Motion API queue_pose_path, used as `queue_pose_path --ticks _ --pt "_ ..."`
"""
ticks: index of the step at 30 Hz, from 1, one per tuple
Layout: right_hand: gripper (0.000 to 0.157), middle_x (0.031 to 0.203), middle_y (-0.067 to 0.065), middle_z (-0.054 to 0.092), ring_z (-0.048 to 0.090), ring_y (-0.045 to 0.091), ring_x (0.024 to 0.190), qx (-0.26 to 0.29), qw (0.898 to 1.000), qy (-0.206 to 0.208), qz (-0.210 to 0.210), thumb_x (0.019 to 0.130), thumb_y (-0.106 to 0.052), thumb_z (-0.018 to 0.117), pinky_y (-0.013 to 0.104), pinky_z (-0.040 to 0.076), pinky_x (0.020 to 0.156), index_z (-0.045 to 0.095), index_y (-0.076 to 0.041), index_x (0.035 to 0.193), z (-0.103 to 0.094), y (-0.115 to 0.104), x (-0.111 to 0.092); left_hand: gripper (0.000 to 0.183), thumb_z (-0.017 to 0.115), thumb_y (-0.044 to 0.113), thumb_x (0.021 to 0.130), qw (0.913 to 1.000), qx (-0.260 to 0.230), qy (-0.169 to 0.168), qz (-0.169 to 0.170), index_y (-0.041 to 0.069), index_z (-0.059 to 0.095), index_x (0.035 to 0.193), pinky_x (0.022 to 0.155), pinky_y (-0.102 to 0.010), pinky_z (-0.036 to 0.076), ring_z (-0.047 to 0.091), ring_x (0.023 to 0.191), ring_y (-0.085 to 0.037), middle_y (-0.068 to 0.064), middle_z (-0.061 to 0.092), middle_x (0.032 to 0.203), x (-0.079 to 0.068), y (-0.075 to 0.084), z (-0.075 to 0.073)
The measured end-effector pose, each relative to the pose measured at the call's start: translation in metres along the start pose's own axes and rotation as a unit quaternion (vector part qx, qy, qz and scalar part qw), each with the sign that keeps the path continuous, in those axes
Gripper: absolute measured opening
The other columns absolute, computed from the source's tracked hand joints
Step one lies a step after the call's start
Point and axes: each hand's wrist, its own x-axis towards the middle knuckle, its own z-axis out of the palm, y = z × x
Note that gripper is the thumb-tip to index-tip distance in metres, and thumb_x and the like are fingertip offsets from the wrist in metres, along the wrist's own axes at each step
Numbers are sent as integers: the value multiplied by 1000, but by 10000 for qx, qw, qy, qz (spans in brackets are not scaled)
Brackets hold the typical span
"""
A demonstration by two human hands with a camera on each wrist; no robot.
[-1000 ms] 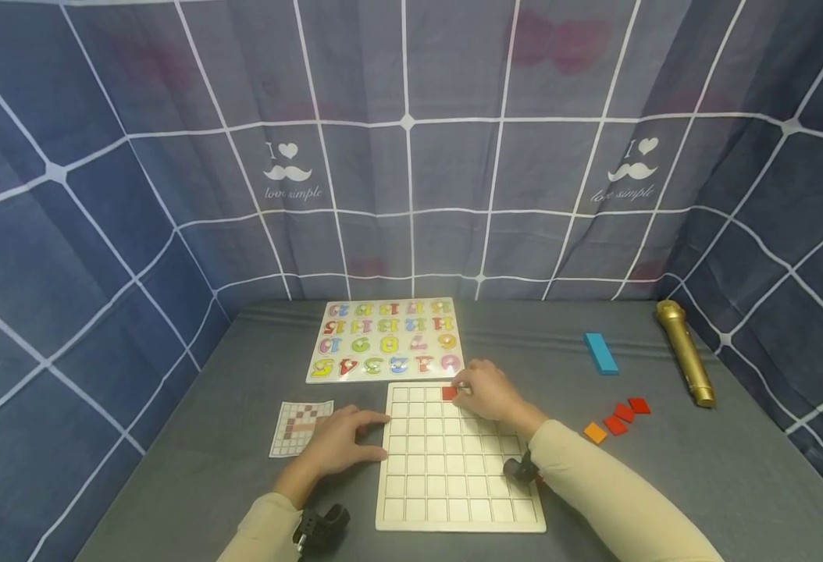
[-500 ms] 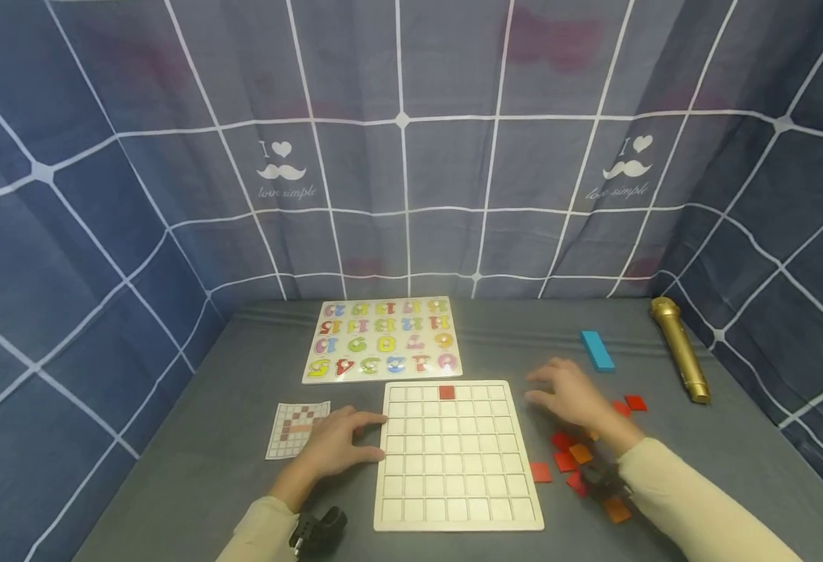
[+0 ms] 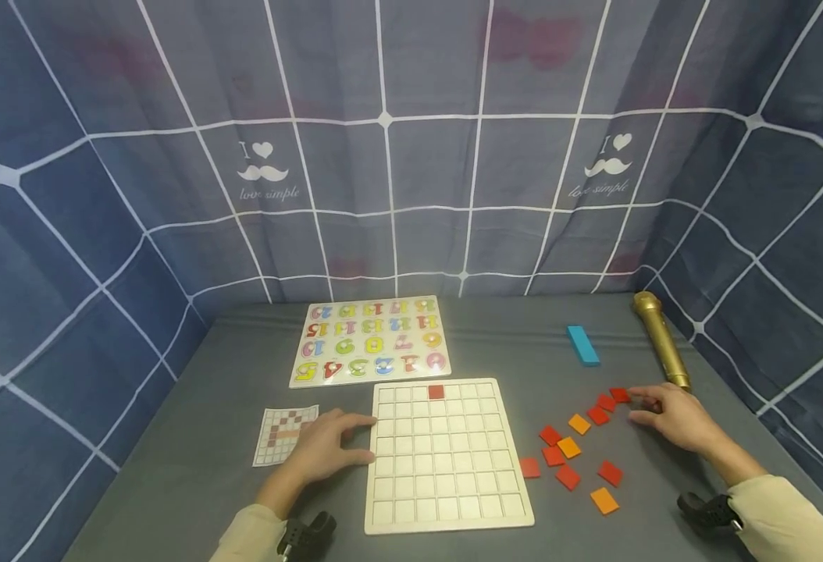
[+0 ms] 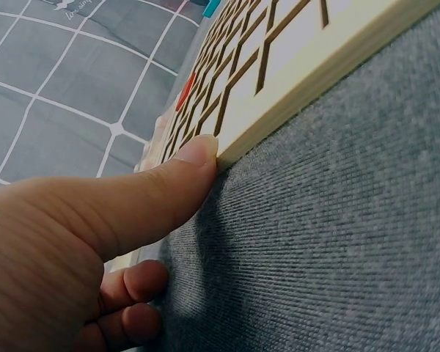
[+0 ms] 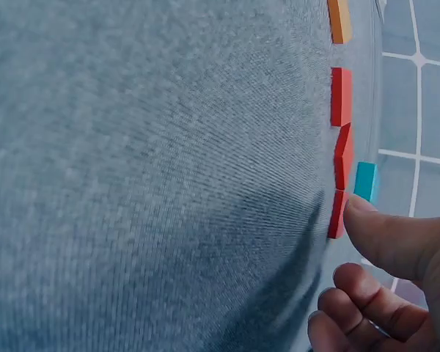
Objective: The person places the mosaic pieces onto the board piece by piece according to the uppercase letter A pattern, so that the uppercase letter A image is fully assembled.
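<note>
A pale wooden grid board [image 3: 447, 468] lies in front of me, with one red square tile [image 3: 436, 392] set in its top row. My left hand [image 3: 323, 445] touches the board's left edge with straight thumb and index finger; the left wrist view has the thumb tip [image 4: 198, 150] against the corner of the edge. My right hand [image 3: 675, 417] is over the table at the right, its fingertips right beside the farthest loose red tile [image 3: 620, 395]. Its thumb [image 5: 374, 220] overlaps that tile in the right wrist view, while the other fingers curl loosely.
Several loose red and orange tiles [image 3: 568, 447] lie right of the board. A blue block [image 3: 583, 346] and a gold microphone [image 3: 662, 341] are farther back. Behind the board lies a number puzzle [image 3: 369, 341]; a printed pattern card [image 3: 281, 433] sits partly behind the left hand.
My right hand has left the red tile in the board's top row and moved right to the loose tiles. The left hand stays at the board's edge. The head view has shifted slightly.
</note>
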Motion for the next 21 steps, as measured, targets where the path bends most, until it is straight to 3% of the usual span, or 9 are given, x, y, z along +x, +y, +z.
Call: queue_pose_path --ticks 12,21 --pt "44 76 -1 44 37 9 72 126 9996 -242 -67 83 -16 76 29 31 66 65 7 119 8 8 12 55 83 44 72 10000 -2 23 12 25 69 122 69 -28 32 43 76 -6 7 53 84 0 -1 3" --pt "33 88 14 66 55 19 78 225 9994 -239 -76 78 -11 79 37 44 67 69 5 105 10 11 19 56 83 45 71 9999 41 89 23 25 69 121 70 -28 31 43 76 -6 6 53 83 -2 0 2"
